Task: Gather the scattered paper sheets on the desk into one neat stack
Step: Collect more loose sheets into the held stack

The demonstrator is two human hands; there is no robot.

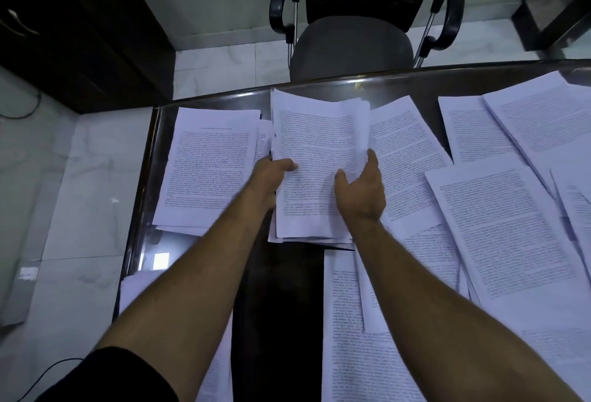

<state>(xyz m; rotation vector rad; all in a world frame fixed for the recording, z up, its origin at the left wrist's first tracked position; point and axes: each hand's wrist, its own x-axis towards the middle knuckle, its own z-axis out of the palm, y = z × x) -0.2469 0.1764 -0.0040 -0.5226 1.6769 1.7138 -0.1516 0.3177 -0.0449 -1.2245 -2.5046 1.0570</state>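
Nearest me, loose printed sheets (pixel 361 337) lie on the dark counter (pixel 278 305). Mid-counter, my left hand (pixel 271 174) pinches the gathered stack (pixel 316 158) at its left edge; my right hand (pixel 361 190), fingers relaxed, touches its right side. Beyond, an office chair (pixel 351 46).

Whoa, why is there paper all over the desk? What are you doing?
A person is collecting printed sheets into one pile. The left hand grips the pile of sheets at its left edge, thumb on top, while the right hand steadies its right side. Many loose sheets lie scattered across the desk, so much remains to gather.
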